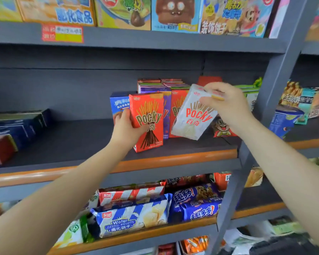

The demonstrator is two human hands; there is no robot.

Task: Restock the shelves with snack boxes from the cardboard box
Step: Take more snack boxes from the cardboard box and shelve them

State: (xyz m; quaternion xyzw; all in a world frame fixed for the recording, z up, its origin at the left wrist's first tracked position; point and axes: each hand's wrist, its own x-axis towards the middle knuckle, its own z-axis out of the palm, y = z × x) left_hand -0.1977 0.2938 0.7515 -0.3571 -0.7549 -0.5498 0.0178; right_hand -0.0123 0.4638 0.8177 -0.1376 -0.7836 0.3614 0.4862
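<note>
Right hand pinching white Pocky box by its top, tilted, seemingly just above shelf; left hand gripping upright red Pocky box just beside.

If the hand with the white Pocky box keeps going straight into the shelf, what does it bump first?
Probably the red Pocky box standing right behind the white Pocky box that the right hand holds, though depth is hard to judge.

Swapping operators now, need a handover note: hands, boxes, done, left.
Left hand grips the red Pocky box, upright at the middle shelf front edge.
Right hand pinches the white Pocky box by its top, tilted, above the shelf.
Done: several boxes already stand behind them.
Left: seat both boxes. Cardboard box not in view.
</note>
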